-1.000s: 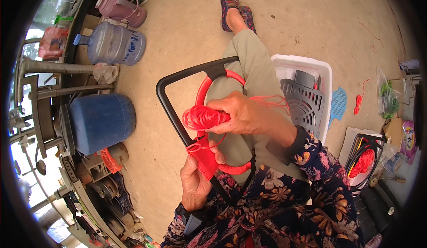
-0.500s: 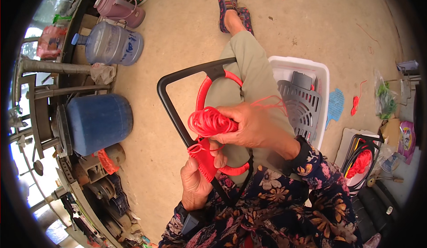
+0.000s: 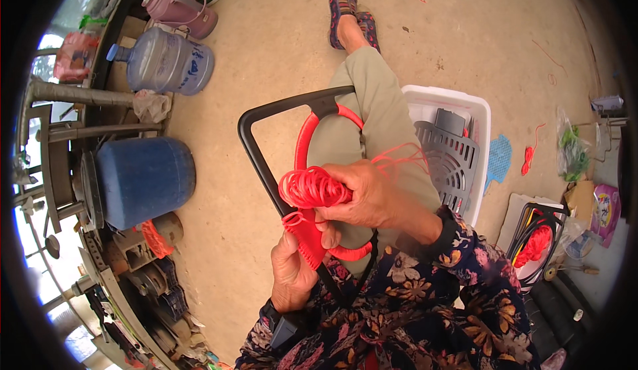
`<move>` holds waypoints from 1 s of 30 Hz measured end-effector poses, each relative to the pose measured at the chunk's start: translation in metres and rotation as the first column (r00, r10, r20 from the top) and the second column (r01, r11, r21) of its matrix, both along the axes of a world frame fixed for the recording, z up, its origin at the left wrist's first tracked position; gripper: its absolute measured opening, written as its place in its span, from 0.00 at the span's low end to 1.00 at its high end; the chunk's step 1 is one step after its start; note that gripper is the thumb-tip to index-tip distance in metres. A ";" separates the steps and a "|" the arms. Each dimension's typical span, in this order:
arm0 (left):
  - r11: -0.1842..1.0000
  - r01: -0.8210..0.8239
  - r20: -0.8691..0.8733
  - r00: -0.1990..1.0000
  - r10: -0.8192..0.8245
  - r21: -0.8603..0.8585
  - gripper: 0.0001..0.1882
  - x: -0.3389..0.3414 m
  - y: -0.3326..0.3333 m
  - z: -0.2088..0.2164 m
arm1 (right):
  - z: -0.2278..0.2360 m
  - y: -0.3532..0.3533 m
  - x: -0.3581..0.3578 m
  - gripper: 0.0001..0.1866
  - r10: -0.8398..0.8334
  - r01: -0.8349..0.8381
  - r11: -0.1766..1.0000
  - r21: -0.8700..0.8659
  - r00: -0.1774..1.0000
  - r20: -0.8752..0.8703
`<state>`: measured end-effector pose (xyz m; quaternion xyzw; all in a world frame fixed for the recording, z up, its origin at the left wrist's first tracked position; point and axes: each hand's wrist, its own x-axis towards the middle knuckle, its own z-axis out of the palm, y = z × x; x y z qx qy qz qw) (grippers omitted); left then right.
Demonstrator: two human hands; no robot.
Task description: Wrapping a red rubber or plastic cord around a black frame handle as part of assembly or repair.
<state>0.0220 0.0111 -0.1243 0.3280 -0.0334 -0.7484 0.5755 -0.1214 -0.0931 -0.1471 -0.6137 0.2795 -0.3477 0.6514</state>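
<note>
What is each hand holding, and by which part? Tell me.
The right hand holds the red cord bundle by its right end; the left hand holds the black frame by the red-wrapped section of its left side.

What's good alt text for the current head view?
The wearer's right hand holds a bundle of red cord, and the left hand grips the red-covered section of a black frame over the wearer's legs. A white bin is at right, a blue drum at left.
</note>
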 end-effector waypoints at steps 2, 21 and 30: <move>1.000 0.003 0.001 1.000 -0.003 0.004 0.30 0.003 0.003 -0.002 | 0.000 0.001 0.002 0.15 -0.016 0.016 0.999 -0.029 1.000 -0.007; 0.979 -0.125 0.064 0.991 0.116 0.163 0.33 0.001 0.008 0.010 | 0.033 0.027 -0.017 0.09 0.018 -0.052 0.896 0.442 0.997 0.080; 0.981 -0.092 0.121 0.990 0.072 0.170 0.35 -0.005 0.006 0.009 | 0.026 0.033 -0.020 0.09 -0.006 -0.050 0.829 0.558 0.995 0.099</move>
